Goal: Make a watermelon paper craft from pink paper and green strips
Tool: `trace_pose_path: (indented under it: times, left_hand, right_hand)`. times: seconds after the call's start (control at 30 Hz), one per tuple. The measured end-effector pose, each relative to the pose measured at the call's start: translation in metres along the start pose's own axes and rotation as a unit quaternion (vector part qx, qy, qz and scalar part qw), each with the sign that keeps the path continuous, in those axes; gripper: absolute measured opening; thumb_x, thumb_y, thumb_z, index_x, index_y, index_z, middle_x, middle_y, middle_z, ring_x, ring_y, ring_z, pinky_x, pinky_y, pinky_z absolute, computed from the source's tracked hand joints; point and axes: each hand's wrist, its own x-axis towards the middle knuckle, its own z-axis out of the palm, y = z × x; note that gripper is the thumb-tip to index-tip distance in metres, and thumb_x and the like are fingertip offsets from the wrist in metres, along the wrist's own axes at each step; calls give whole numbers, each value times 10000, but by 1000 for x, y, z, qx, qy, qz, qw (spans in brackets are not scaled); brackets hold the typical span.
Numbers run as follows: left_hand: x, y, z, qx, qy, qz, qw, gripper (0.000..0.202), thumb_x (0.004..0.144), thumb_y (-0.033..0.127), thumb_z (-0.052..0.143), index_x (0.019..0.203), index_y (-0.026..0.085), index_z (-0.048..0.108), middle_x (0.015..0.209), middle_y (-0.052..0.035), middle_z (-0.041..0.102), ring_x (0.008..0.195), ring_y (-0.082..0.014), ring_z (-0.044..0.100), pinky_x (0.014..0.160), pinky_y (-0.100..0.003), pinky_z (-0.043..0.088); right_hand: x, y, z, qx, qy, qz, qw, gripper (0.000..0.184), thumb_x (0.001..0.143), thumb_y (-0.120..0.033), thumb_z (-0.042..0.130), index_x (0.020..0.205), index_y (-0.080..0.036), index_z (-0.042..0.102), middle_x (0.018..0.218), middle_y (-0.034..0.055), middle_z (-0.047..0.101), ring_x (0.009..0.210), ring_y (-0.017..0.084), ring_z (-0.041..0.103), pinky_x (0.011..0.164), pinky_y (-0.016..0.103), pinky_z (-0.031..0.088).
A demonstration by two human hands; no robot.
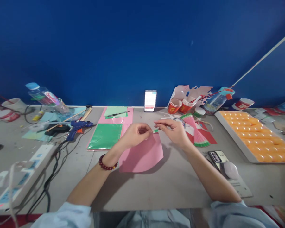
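Observation:
My left hand is closed, thumb and fingertips pinched on a small green paper piece. A sheet of pink paper lies curved beneath that hand, its upper edge close to the pinch. Opposite it, my right hand brings thumb and fingers close together just above the green piece. Whatever thin thing those fingers may hold is too small to make out. A bracelet of dark red beads circles my left wrist.
To the left are a blue glue gun, cables, a power strip and a green paper pack. A phone stands at the wall. Rightward are paper cups, a pink-green folded fan, another phone and an orange-filled tray.

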Motion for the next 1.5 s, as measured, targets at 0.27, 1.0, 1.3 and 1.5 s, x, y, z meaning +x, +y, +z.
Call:
trace_pose_path:
  times: [0.27, 1.0, 1.3, 1.5]
  left_hand:
    - [0, -2, 0, -13, -4, 4, 1000, 143, 815, 265, 604, 758, 157, 679, 688, -18, 657, 600, -96, 555, 549, -205, 427]
    - [3, -10, -8, 0, -6, -51, 999, 273, 748, 429, 698, 823, 167, 722, 805, -65, 732, 737, -181, 643, 607, -266, 463]
    - [4, -9, -8, 16, -18, -62, 998, 294, 768, 453, 651, 750, 166, 709, 612, -10, 622, 526, -106, 488, 474, -227, 338]
    - [7, -12, -9, 10, -43, -72, 996, 278, 801, 429, 620, 776, 166, 707, 654, -8, 628, 571, -110, 507, 525, -229, 361]
  right_hand:
    - [-1, 2, -2, -100, 129, -7, 987, 322, 738, -445, 717, 567, -192, 615, 574, 20, 613, 562, 152, 541, 570, 303, 434]
    - [6, 9, -9, 29, -75, 91, 993, 232, 763, -407, 650, 747, -180, 694, 680, 17, 646, 594, 130, 562, 550, 261, 438]
    - [7, 10, -8, 39, -112, 94, 988, 320, 797, -483, 617, 708, -182, 678, 581, -25, 535, 551, 103, 464, 515, 243, 349]
    - [7, 11, -6, 50, -114, 116, 985, 254, 768, -422, 645, 748, -177, 710, 669, 13, 641, 603, 123, 538, 562, 256, 406]
